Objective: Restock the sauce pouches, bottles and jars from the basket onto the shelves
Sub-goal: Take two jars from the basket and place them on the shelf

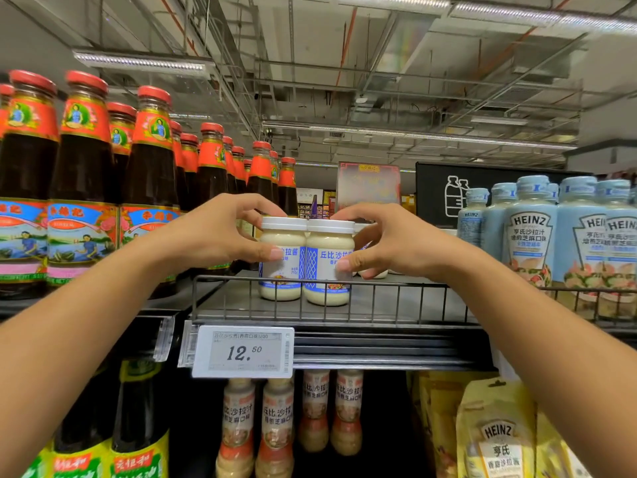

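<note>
**Shelf-edge jars could tip**

Grey store shelf (386,298) bears two touching white-lidded glass jars of pale dressing; left hand (213,236) pinches the left jar (282,241), right hand (389,243) the right jar (329,243). Bumped together, they could topple against the black wire rail (227,278). Pale blue bottles (531,229) read "HEINZ"; white price tag (243,351), "12.50".

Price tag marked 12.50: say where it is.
Head view, left of centre: the price tag is clipped to the shelf rail, just below the two white-lidded jars and above the dressing bottles.
</note>
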A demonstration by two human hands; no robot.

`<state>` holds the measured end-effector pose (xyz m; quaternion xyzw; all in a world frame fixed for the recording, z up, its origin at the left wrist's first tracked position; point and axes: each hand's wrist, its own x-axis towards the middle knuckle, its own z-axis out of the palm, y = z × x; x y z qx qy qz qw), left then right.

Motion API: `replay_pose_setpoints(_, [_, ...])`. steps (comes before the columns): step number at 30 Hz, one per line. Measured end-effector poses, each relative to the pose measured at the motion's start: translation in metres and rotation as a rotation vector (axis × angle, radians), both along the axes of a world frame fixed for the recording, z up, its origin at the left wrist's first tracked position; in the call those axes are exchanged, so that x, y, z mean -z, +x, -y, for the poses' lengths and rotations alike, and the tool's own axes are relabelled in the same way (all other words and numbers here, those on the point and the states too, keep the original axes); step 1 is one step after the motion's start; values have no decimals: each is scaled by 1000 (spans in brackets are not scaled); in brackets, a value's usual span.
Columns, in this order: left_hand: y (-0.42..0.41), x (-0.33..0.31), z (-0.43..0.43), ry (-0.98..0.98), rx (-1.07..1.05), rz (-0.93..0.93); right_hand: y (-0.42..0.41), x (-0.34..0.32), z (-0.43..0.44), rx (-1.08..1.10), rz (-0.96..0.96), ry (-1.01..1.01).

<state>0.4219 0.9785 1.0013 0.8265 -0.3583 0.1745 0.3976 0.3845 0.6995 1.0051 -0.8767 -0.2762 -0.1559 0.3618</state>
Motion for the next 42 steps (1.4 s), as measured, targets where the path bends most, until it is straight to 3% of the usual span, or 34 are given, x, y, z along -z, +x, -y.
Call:
replay_pose_setpoints(15, [40, -12, 12, 172, -135, 38, 37, -16, -9, 269, 44, -311])
replay_pose_setpoints(30, [72, -12, 16, 241, -248, 32, 67, -36, -39, 397, 142, -693])
replay_pose_setpoints(42, [74, -3, 9, 149, -214, -27, 77, -28, -39, 332, 164, -545])
